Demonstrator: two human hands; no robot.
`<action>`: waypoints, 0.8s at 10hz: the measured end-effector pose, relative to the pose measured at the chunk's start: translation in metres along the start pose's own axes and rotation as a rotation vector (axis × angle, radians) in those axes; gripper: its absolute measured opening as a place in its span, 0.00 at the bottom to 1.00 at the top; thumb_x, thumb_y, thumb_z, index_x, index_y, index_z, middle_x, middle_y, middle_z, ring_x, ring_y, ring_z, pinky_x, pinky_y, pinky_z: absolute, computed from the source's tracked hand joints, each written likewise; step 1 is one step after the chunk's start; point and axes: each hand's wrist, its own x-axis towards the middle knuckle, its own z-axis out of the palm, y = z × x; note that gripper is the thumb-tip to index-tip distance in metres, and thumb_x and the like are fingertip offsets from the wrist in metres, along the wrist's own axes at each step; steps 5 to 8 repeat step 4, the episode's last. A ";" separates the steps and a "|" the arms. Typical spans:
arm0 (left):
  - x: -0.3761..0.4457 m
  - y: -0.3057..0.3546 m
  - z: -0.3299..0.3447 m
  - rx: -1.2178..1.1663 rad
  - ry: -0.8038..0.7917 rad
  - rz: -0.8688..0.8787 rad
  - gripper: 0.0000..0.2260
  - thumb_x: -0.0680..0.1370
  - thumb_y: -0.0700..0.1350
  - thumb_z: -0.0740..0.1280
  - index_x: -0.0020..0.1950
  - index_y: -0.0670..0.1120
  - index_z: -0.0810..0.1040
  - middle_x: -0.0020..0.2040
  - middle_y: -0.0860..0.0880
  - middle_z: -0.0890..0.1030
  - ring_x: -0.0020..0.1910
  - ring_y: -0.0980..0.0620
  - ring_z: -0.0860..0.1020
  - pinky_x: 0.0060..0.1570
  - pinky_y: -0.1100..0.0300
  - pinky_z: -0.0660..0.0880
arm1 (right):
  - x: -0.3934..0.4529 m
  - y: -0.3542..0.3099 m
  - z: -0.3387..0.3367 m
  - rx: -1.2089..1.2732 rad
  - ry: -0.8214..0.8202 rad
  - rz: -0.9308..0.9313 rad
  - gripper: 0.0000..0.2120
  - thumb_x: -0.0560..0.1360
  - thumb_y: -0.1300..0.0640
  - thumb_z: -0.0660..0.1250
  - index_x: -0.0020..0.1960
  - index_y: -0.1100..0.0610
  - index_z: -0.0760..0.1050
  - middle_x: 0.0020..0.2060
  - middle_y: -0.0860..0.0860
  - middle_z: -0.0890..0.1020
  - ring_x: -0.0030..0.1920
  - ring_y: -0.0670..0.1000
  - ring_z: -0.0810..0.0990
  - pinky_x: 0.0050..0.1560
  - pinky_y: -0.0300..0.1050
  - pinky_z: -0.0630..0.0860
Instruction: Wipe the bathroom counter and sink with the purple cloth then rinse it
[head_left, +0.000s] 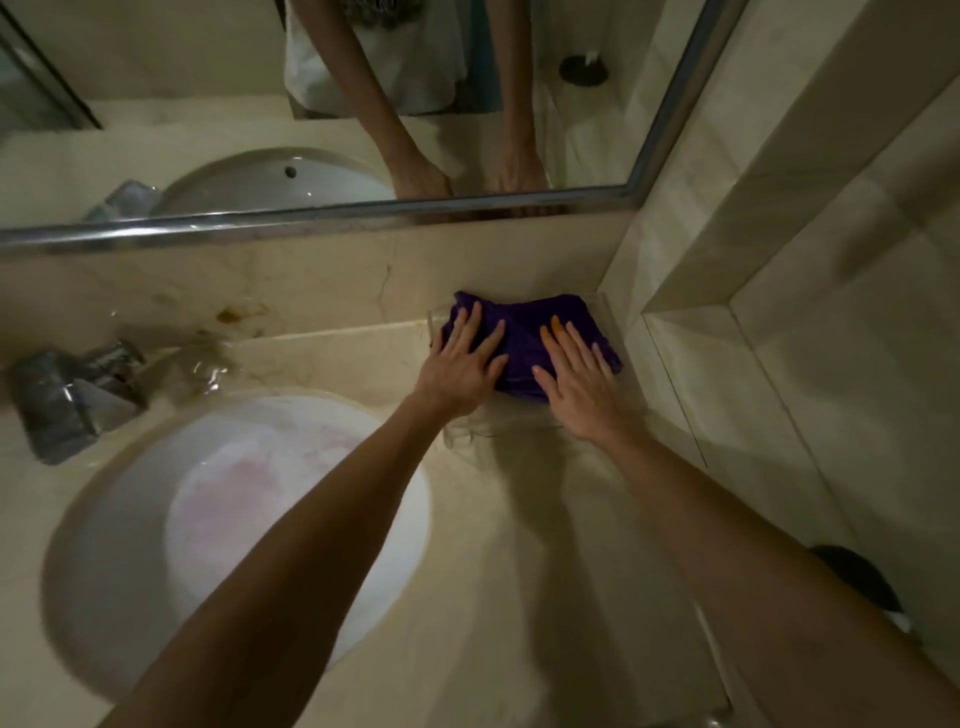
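1. Nearest the lens: two bare forearms reach out over the table, one crossing the sink rim, the other along the right side.
2. Purple cloth (524, 343): bunched, soft, dark pile fabric, lying in the far right corner of the table (519, 545) against the backsplash under the mirror (363, 218).
3. Left hand (462, 364) lies flat on the cloth's left part, fingers (470, 325) extended and spread, pressing rather than gripping. Right hand (576, 376) likewise flat on its right part, fingers straight, nothing clasped.
4. A clear, glassy-edged item seems to sit under or around the cloth; cannot tell what it is.
5. Table: pale, polished, veined stone; looks wet near the tap. Brown staining on the backsplash by the tap (72, 400).
6. Sink (104, 519): white, oval, smooth, set under the table; faint pinkish tint in the bowl.
7. Risks, judged:
   - flat palms on slick wet stone may slip off the cloth;
   - the bunched cloth could skip the corner seam;
   - pushing could shove the clear item into the wall.
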 end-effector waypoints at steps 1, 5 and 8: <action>0.003 0.010 -0.007 -0.026 -0.007 -0.040 0.27 0.85 0.58 0.48 0.83 0.53 0.50 0.83 0.44 0.43 0.82 0.44 0.43 0.80 0.45 0.45 | 0.007 0.006 -0.005 -0.050 -0.054 -0.013 0.31 0.84 0.39 0.45 0.82 0.52 0.48 0.82 0.49 0.49 0.82 0.48 0.45 0.79 0.52 0.43; -0.052 -0.003 -0.027 -0.021 -0.006 -0.020 0.26 0.83 0.56 0.59 0.80 0.56 0.60 0.83 0.47 0.54 0.78 0.42 0.63 0.69 0.40 0.69 | -0.028 -0.026 -0.013 0.116 0.070 0.014 0.27 0.83 0.50 0.60 0.78 0.61 0.62 0.78 0.57 0.63 0.77 0.59 0.61 0.77 0.55 0.60; -0.052 -0.003 -0.027 -0.021 -0.006 -0.020 0.26 0.83 0.56 0.59 0.80 0.56 0.60 0.83 0.47 0.54 0.78 0.42 0.63 0.69 0.40 0.69 | -0.028 -0.026 -0.013 0.116 0.070 0.014 0.27 0.83 0.50 0.60 0.78 0.61 0.62 0.78 0.57 0.63 0.77 0.59 0.61 0.77 0.55 0.60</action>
